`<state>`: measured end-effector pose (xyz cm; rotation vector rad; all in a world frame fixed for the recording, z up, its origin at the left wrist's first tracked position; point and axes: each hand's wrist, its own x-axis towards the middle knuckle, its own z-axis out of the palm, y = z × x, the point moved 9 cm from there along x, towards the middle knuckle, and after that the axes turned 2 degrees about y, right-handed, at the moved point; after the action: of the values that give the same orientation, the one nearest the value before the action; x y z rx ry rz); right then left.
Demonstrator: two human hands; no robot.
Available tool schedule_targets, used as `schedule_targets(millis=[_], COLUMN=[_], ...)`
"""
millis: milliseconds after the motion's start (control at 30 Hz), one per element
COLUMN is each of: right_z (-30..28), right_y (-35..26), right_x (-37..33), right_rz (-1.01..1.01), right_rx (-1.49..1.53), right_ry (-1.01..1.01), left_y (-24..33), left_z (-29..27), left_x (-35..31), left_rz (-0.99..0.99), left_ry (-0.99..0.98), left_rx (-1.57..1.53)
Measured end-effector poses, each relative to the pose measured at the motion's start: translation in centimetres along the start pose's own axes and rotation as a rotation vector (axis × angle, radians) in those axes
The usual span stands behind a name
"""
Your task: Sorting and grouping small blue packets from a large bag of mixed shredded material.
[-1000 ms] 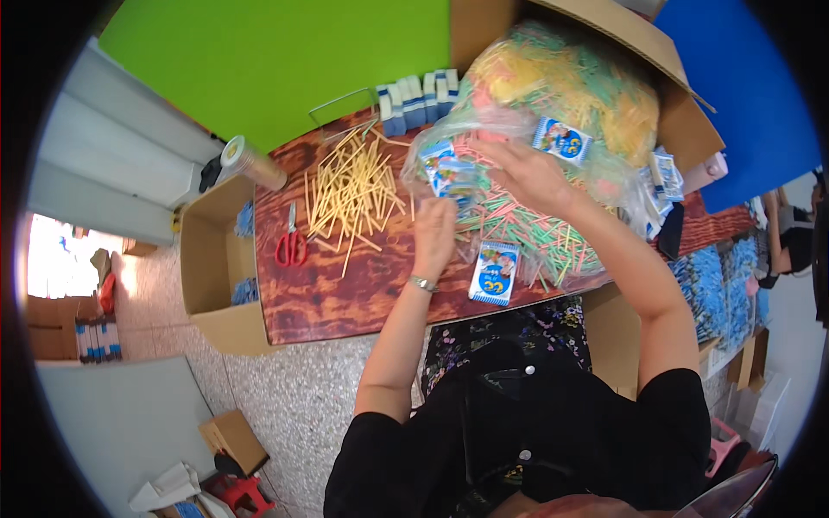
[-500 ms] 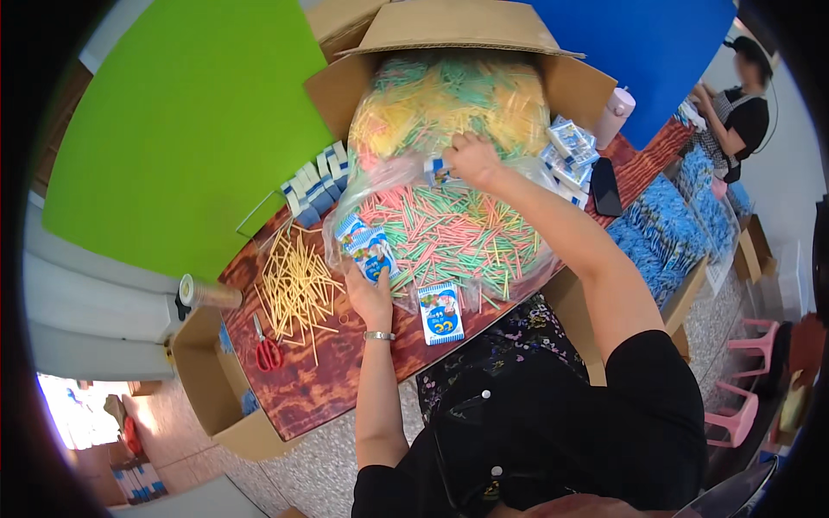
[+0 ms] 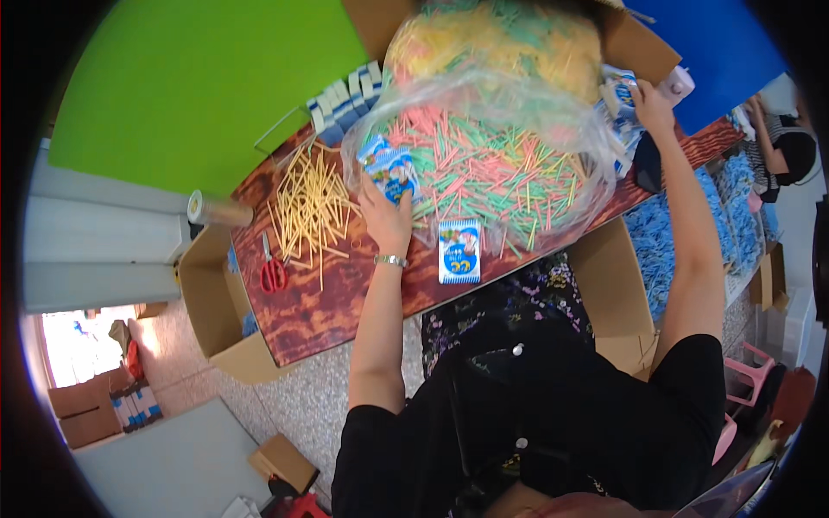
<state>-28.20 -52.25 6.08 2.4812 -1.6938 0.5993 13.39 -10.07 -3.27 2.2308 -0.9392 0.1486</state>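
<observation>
Left hand [image 3: 386, 220]: fingers and thumb at the near end of overlapping blue-and-white packets [image 3: 398, 166], at the left margin of the sticks. Contact looks likely; cannot tell whether the fingers pinch or only steady them.

Right hand [image 3: 654, 110]: reached far out, fingers at a packet pile [image 3: 618, 121] on the far right. Fingertips meet the uppermost packet; cannot tell whether they are pressed together on it.

Step, as I judge it: handling packets, right fingers at the pile, left fingers minding the other group. Setting down or picking up there, unclear. A next move at the pile would call for controlling one packet without dragging its neighbours.

Just right of the left fingers: loose pink and green sticks [image 3: 492, 177] in a clear bag [image 3: 484, 86], spread between the two hands. Nearer the body and right of the left fingers: a single packet [image 3: 459, 250], flat on the desk [image 3: 315, 324].

Left of the left fingers: heaped yellow sticks [image 3: 311, 203], then red-handled scissors [image 3: 274, 274] nearer the body. Beyond the left fingers: a row of white-and-blue blocks [image 3: 345, 99].

Just right of the right fingers: a pale bottle [image 3: 678, 84]. Nearer the body from them: a dark object [image 3: 648, 162], kind unclear.
</observation>
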Motion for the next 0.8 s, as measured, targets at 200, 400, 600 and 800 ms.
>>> schedule_targets(millis=[200, 400, 600, 800], right_z=[-6.9, 0.9, 6.1, 6.0], right_y=[-15.6, -32.1, -33.7, -34.3], right_x=[-6.7, -23.2, -25.3, -26.7], right_rz=[-0.337, -0.729, -0.697, -0.879], right_rx=[0.614, 0.62, 0.402, 0.207], right_ry=[0.127, -0.554, -0.542, -0.508], left_y=[-1.3, 2.7, 4.6, 4.6], left_z=[-1.3, -4.1, -3.2, -1.9], left_x=[-0.4, -2.6, -8.0, -9.6], left_rz=[0.013, 0.221, 0.247, 0.238], left_ry=[-0.001, 0.133, -0.076, -0.245], left_rx=[-0.002, 0.016, -0.292, -0.132])
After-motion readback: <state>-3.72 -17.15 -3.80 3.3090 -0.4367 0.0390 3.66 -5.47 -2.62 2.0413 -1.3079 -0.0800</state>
